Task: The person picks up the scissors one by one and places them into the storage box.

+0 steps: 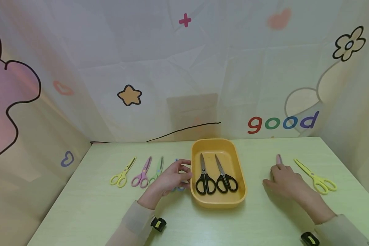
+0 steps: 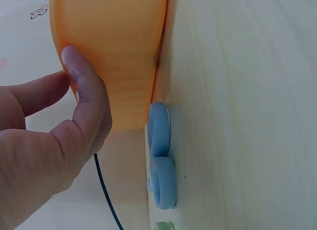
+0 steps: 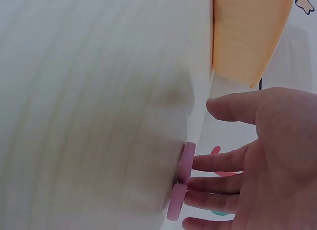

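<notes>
A yellow tray (image 1: 219, 204) holds two pairs of black-handled scissors (image 1: 205, 182) lying side by side, blades pointing away. My left hand (image 1: 173, 176) is at the tray's left side, fingertips against the outer wall at the rim. Blue-handled scissors (image 2: 167, 183) lie beside the tray, partly hidden behind this hand in the head view. On the right, my right hand (image 1: 286, 181) reaches over pink scissors (image 3: 186, 163), covering all but the blade end in the head view. Its fingers extend to the pink handles in the right wrist view, with the thumb held apart.
Left of the tray lie yellow scissors (image 1: 121, 177), pink-purple scissors (image 1: 142, 176) and green scissors (image 1: 158, 172). Another yellow pair (image 1: 318, 179) lies right of my right hand. A printed curtain (image 1: 153, 68) hangs behind the pale table (image 1: 89, 194).
</notes>
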`<state>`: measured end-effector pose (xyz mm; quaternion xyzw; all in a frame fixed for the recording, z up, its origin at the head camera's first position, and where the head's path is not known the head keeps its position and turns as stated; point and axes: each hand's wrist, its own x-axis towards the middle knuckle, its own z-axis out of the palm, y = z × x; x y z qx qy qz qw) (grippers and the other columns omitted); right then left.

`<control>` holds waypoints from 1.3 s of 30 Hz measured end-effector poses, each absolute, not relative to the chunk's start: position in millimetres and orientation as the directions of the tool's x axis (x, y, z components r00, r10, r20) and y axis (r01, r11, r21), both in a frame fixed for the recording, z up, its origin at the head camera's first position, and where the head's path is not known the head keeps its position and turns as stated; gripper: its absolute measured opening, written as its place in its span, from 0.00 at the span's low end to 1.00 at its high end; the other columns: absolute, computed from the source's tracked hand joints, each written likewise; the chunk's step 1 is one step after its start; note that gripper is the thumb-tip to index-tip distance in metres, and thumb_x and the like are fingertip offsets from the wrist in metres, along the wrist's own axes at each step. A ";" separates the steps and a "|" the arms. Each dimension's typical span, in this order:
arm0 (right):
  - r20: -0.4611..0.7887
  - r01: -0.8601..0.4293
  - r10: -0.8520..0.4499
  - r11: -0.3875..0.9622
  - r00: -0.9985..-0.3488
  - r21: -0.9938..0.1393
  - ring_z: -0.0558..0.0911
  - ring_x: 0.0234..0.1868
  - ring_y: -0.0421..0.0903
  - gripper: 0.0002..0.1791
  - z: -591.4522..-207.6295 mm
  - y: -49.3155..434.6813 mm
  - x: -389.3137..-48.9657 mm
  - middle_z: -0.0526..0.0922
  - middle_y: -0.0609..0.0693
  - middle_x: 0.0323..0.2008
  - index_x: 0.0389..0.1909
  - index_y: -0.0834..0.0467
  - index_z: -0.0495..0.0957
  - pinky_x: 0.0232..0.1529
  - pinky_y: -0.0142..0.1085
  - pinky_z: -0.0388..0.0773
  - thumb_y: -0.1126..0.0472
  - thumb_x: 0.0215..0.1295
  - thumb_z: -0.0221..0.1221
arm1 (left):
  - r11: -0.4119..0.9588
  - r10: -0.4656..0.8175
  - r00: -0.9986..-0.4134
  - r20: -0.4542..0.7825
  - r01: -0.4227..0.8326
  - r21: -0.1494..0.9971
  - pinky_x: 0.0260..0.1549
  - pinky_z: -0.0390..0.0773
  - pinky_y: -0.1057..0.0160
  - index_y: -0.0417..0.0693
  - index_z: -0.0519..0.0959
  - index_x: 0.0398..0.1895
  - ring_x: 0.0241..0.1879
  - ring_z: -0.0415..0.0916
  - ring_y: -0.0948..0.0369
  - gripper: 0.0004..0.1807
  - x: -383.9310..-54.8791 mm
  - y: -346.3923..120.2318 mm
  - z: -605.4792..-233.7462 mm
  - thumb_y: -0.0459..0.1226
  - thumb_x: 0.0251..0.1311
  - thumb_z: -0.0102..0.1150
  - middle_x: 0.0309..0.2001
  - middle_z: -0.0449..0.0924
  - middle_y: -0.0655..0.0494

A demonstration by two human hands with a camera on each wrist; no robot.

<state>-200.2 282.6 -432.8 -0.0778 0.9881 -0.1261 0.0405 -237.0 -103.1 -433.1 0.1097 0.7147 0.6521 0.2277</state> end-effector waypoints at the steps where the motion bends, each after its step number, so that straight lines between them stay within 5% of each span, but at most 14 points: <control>1: -0.052 -0.151 -0.171 0.952 -0.984 -0.267 0.76 0.46 0.68 0.18 -433.2 281.8 -200.4 0.75 0.73 0.52 0.33 0.63 0.72 0.35 0.62 0.76 0.51 0.68 0.62 | 0.125 0.455 -0.872 -0.182 -0.140 0.982 0.37 0.86 0.61 0.31 0.60 0.72 0.37 0.77 0.57 0.28 -237.0 -103.2 -433.2 0.25 0.73 0.53 0.48 0.70 0.43; 4: -0.053 -0.152 -0.174 0.945 -0.983 -0.291 0.76 0.42 0.62 0.17 -434.2 279.9 -201.3 0.75 0.62 0.42 0.31 0.59 0.70 0.32 0.57 0.75 0.51 0.68 0.63 | 0.126 0.456 -0.872 -0.179 -0.136 0.983 0.38 0.86 0.60 0.31 0.59 0.73 0.37 0.78 0.56 0.28 -236.9 -103.5 -433.2 0.25 0.73 0.54 0.49 0.70 0.42; 8: -0.057 -0.130 -0.154 0.944 -0.987 -0.303 0.73 0.51 0.72 0.18 -435.5 277.8 -201.7 0.73 0.71 0.55 0.39 0.63 0.74 0.39 0.66 0.75 0.51 0.68 0.65 | 0.126 0.457 -0.872 -0.177 -0.134 0.983 0.38 0.86 0.60 0.31 0.59 0.73 0.37 0.77 0.56 0.28 -236.7 -103.8 -433.0 0.25 0.73 0.54 0.49 0.70 0.42; 11: -0.062 -0.101 -0.127 0.944 -0.990 -0.313 0.64 0.60 0.80 0.26 -436.9 277.2 -201.2 0.61 0.78 0.67 0.53 0.69 0.74 0.46 0.76 0.68 0.51 0.67 0.66 | 0.123 0.455 -0.872 -0.179 -0.137 0.983 0.38 0.86 0.60 0.31 0.60 0.73 0.37 0.78 0.56 0.28 -236.7 -103.6 -432.5 0.25 0.72 0.54 0.49 0.70 0.42; 14: -0.078 -0.072 -0.102 0.944 -0.992 -0.323 0.58 0.63 0.82 0.35 -437.9 277.5 -200.1 0.54 0.81 0.69 0.64 0.71 0.67 0.50 0.80 0.63 0.51 0.67 0.66 | 0.125 0.452 -0.874 -0.180 -0.137 0.983 0.38 0.86 0.60 0.31 0.60 0.72 0.37 0.78 0.56 0.28 -236.6 -103.4 -431.9 0.25 0.72 0.54 0.48 0.70 0.42; 17: -0.097 -0.057 -0.091 0.948 -0.991 -0.313 0.59 0.61 0.81 0.38 -437.0 277.2 -198.7 0.57 0.83 0.65 0.67 0.72 0.64 0.49 0.78 0.65 0.51 0.67 0.65 | 0.126 0.452 -0.874 -0.180 -0.137 0.983 0.38 0.86 0.60 0.31 0.59 0.73 0.37 0.78 0.56 0.28 -236.2 -103.3 -431.6 0.24 0.72 0.54 0.48 0.70 0.42; 28: -0.127 -0.053 -0.093 0.957 -0.988 -0.285 0.68 0.43 0.69 0.26 -436.1 279.7 -199.1 0.67 0.72 0.40 0.60 0.72 0.68 0.34 0.56 0.74 0.59 0.69 0.59 | 0.125 0.454 -0.873 -0.180 -0.138 0.983 0.37 0.86 0.61 0.31 0.59 0.73 0.36 0.78 0.56 0.28 -235.5 -103.1 -430.8 0.24 0.73 0.53 0.48 0.70 0.42; 39: 0.000 -0.177 -0.184 0.947 -0.983 -0.269 0.68 0.37 0.68 0.12 -441.0 282.0 -199.7 0.68 0.71 0.32 0.45 0.72 0.71 0.40 0.62 0.69 0.66 0.70 0.55 | 0.132 0.447 -0.875 -0.186 -0.141 0.981 0.38 0.86 0.59 0.31 0.59 0.73 0.38 0.77 0.56 0.29 -235.7 -102.3 -430.5 0.24 0.72 0.54 0.49 0.70 0.42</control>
